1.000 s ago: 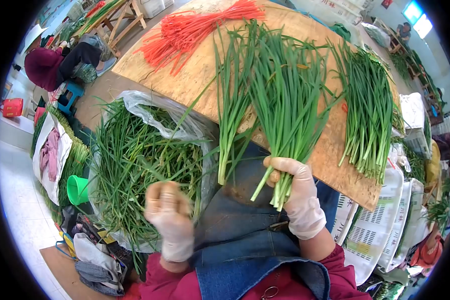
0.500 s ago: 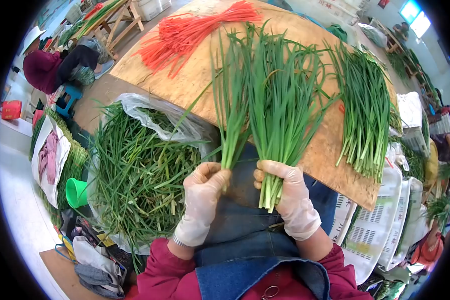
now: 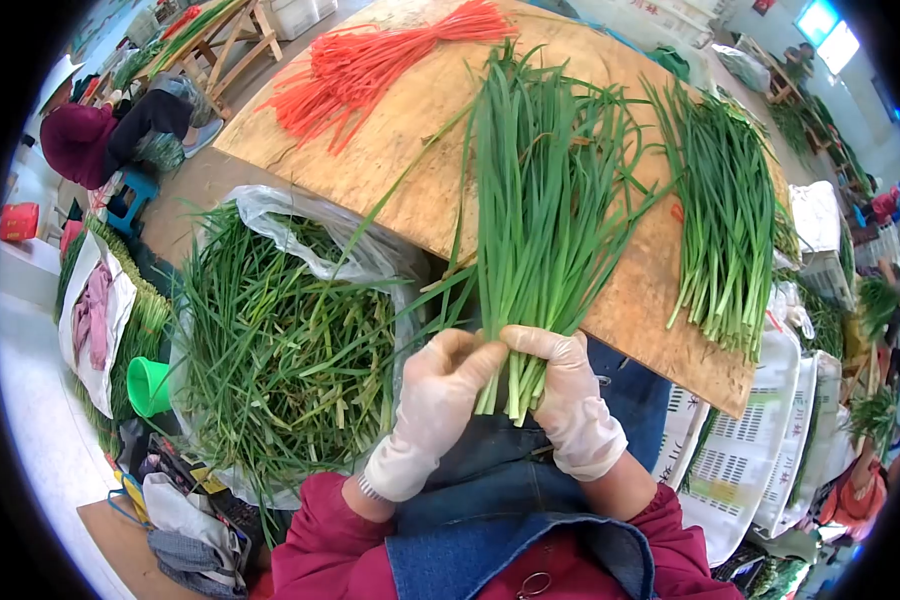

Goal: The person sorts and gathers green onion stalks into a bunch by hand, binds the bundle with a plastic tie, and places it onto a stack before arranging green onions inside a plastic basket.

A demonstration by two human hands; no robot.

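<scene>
Both of my gloved hands grip garlic chives (image 3: pixel 540 230) near the pale cut stem ends, over my lap at the table's edge. My left hand (image 3: pixel 432 400) is closed on the stems at the left side of the bunch, thumb and fingers pinched. Right beside it, my right hand (image 3: pixel 570 405) wraps the right side, its thumb across the stems. The leaves fan upward over the wooden tabletop (image 3: pixel 410 180), a few long blades straying left. Another bunch of chives (image 3: pixel 725 220) lies on the tabletop to the right.
Red ties (image 3: pixel 370 65) lie at the tabletop's far left. A plastic-lined container of loose leaves (image 3: pixel 290 350) stands at my left, near a green cup (image 3: pixel 149 387). White crates (image 3: pixel 745 460) are stacked at right. A seated person (image 3: pixel 95 140) is at upper left.
My left hand has moved right with its small bunch, which now lies against the bunch in my right hand. The two bunches have merged into one, and my hands are almost touching.
</scene>
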